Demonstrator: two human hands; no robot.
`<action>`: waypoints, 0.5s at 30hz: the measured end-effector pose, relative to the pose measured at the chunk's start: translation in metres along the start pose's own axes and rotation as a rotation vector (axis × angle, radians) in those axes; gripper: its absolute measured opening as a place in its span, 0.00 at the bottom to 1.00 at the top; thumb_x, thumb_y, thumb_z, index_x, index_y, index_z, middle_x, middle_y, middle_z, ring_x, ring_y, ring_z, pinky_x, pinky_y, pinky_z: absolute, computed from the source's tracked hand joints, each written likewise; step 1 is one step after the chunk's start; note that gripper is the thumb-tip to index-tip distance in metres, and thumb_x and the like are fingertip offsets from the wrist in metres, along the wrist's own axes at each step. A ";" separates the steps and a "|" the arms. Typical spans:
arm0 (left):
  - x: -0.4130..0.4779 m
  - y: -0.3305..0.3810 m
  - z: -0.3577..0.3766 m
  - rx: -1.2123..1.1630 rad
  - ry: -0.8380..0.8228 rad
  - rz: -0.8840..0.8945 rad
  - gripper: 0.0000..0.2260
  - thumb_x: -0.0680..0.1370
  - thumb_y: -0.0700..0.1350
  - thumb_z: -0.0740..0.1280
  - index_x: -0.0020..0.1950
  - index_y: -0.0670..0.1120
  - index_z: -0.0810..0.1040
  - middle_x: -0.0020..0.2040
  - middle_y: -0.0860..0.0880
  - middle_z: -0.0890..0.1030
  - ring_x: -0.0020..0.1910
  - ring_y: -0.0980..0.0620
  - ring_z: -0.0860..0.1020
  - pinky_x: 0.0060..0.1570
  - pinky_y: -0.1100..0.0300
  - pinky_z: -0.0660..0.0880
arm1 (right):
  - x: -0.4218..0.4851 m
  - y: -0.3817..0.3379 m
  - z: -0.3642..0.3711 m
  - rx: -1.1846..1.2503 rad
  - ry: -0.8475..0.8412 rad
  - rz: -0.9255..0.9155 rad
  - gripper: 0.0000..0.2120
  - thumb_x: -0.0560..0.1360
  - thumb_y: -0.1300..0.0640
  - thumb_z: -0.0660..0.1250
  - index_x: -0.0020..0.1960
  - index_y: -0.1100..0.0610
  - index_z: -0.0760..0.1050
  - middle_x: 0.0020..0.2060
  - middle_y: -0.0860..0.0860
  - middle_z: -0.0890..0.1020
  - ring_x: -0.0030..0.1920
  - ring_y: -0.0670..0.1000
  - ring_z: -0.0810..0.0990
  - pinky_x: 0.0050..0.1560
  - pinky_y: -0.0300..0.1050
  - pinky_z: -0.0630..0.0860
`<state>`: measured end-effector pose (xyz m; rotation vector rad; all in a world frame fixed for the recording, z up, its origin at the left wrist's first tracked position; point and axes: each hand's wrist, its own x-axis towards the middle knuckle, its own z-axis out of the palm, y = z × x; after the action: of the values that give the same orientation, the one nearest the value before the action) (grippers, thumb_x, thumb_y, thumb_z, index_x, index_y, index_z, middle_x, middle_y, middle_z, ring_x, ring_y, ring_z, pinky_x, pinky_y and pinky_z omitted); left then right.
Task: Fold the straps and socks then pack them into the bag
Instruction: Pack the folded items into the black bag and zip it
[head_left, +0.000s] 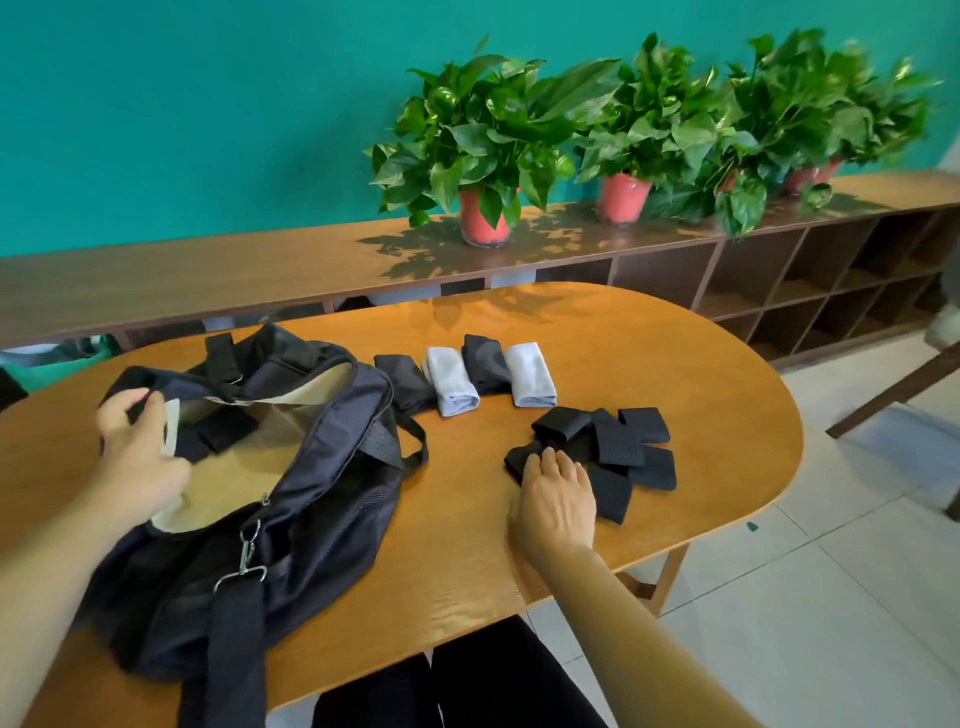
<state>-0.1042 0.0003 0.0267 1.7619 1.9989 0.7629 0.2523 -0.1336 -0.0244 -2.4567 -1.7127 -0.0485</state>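
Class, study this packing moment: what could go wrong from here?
1. The folded straps lie overlapped in a loose pile; a one-handed grab by the right hand might undo folds.
2. Only the left hand holds the soft bag open; its mouth may sag shut.

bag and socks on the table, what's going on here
A person is packing at a wooden table. The left hand holds the open black bag by its rim. The right hand rests on a pile of folded black straps. Four folded socks, two black and two grey, lie in a row behind, not yet packed.
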 end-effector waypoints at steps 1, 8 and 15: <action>-0.001 0.001 0.000 -0.002 -0.004 -0.001 0.33 0.74 0.27 0.62 0.77 0.37 0.55 0.74 0.48 0.51 0.72 0.48 0.56 0.66 0.63 0.53 | 0.000 -0.001 0.000 -0.017 -0.004 -0.013 0.22 0.77 0.54 0.56 0.68 0.62 0.68 0.67 0.59 0.71 0.70 0.59 0.65 0.72 0.54 0.58; -0.011 0.010 -0.006 -0.056 -0.036 -0.017 0.34 0.74 0.26 0.60 0.78 0.39 0.54 0.75 0.49 0.49 0.73 0.48 0.56 0.70 0.59 0.54 | 0.001 -0.016 -0.009 -0.074 -0.024 -0.114 0.12 0.79 0.59 0.55 0.60 0.56 0.71 0.58 0.53 0.76 0.60 0.54 0.71 0.50 0.43 0.68; -0.017 0.005 -0.021 -0.095 -0.087 0.006 0.36 0.74 0.26 0.61 0.78 0.42 0.52 0.74 0.53 0.48 0.74 0.48 0.55 0.71 0.59 0.54 | 0.008 -0.026 -0.019 -0.167 -0.096 -0.063 0.12 0.79 0.60 0.56 0.58 0.50 0.73 0.52 0.48 0.78 0.52 0.48 0.77 0.34 0.39 0.66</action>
<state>-0.1107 -0.0191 0.0453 1.7178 1.8710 0.7567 0.2317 -0.1195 -0.0017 -2.5604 -1.8985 -0.0850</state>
